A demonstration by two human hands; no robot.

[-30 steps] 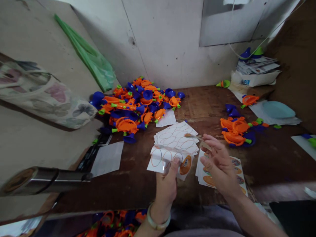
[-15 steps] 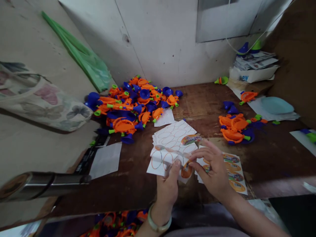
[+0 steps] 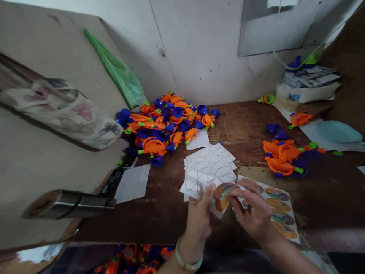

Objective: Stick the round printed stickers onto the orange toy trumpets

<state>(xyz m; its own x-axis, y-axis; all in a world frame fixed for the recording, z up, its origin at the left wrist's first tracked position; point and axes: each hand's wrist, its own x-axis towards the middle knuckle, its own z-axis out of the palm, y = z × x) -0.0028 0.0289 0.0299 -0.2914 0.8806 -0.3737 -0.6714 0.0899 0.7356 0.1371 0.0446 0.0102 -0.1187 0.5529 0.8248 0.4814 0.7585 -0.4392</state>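
Observation:
My left hand (image 3: 201, 217), thumb on top, grips a white sticker sheet (image 3: 196, 182) that is bent and marked with oval outlines. An orange oval sticker (image 3: 221, 204) shows on the sheet's right part. My right hand (image 3: 253, 213) is closed, thumb and fingers pinching a colourful oval sticker (image 3: 224, 189) just right of my left thumb. Whether that sticker is fully off the sheet I cannot tell. Behind the held sheet lies a stack of white sheets with oval outlines (image 3: 213, 161). Partly under my right hand are sheets with printed oval stickers (image 3: 281, 205).
Orange, blue and green plastic toy horns (image 3: 154, 146) are heaped at the back left. More orange toys (image 3: 281, 154) lie at the right, near a light blue dish (image 3: 339, 131). A steel flask (image 3: 70, 204) stands left. Others fill the space below the table edge (image 3: 134, 258).
The view has swung left, so the scene sits further right. A sticker that stood at my right fingertips is now lower, pinched close to my left thumb; my right fingers have curled in.

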